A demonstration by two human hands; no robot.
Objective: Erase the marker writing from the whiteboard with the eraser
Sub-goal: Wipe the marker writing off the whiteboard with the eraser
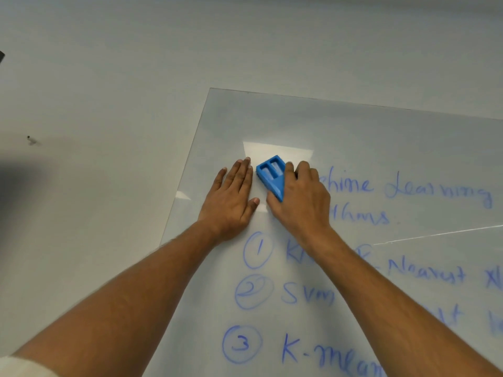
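— Writing point(408, 189) is lying to the right of our hands and below them; we are gripping one blue eraser point(270, 172) in our right hand point(299, 200), its long axis slanting up-left.

— And we are pressing our left hand point(231, 197) flat, fingers straight, on the one whiteboard point(353, 131), just beside it.

Your blue plastic eraser point(270, 174) sits flat on the whiteboard point(353, 131) near its far-left corner. Your blue marker writing point(408, 189) runs right of it: a heading, then circled numbers 1 to 3 nearer you.
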